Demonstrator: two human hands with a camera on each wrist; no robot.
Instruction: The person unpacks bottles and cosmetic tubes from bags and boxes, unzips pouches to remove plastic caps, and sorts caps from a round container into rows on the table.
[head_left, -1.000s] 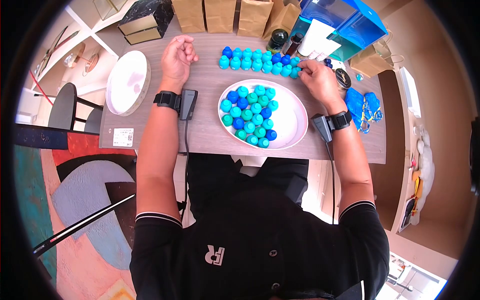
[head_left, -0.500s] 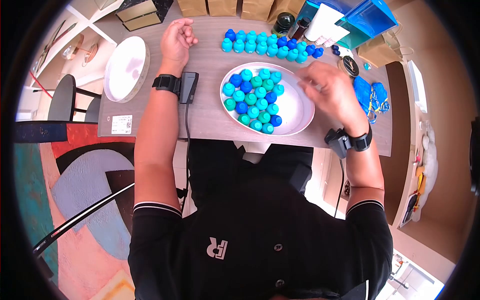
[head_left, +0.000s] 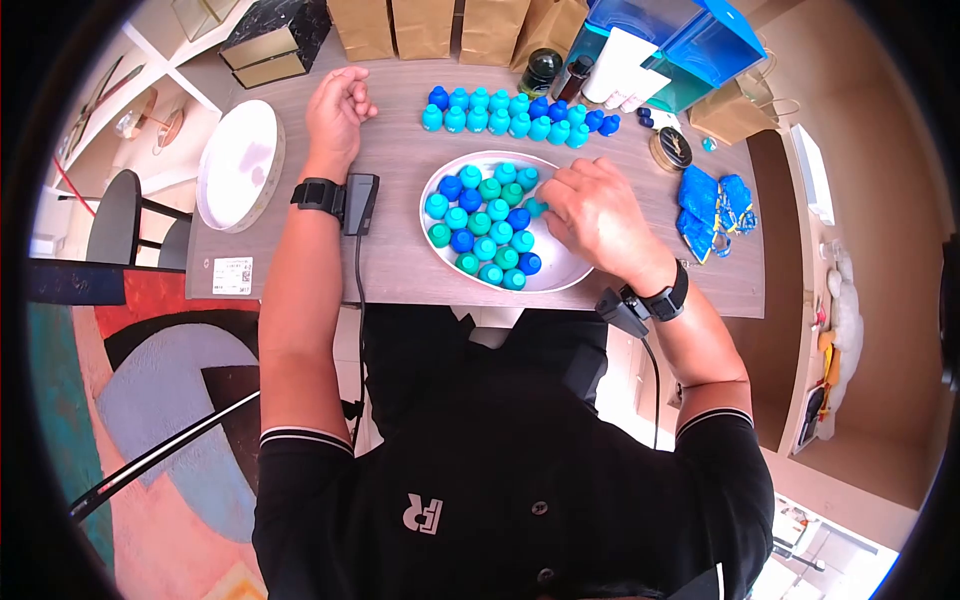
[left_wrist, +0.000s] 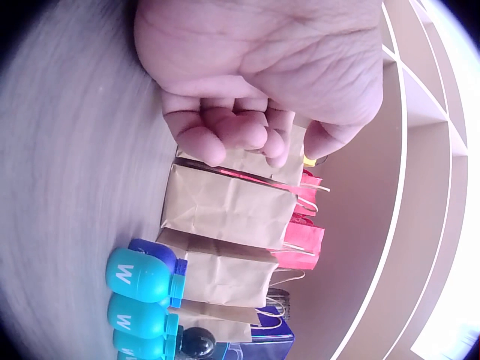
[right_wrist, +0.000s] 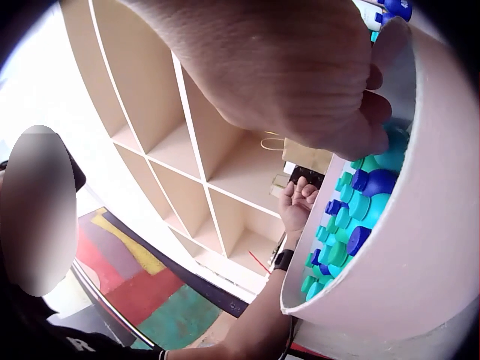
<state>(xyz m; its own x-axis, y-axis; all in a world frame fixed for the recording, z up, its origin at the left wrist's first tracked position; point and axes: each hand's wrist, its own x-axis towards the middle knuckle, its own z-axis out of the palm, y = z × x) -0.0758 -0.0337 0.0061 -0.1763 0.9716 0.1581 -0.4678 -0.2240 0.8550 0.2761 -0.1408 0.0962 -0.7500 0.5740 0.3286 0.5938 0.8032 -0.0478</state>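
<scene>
An oval white tray holds several small round-capped bottles in turquoise, green and dark blue. My right hand is inside its right part, thumb and fingertips pinching a turquoise bottle at the edge of the group. The right wrist view shows those fingertips on the bottle, just inside the tray wall. Idle, my left hand lies back near the table's left side with loosely curled fingers and holds nothing. Beyond the tray, turquoise bottles and dark blue bottles stand upright in two rows.
A second white tray stands at the left. Behind the rows are paper bags, a dark jar, white tubes and a blue box. A round tin and blue pouches lie at the right.
My right hand has left the right end of the bottle rows, where dark blue bottles now show, and come back into the tray onto a turquoise bottle. The left hand stays put.
</scene>
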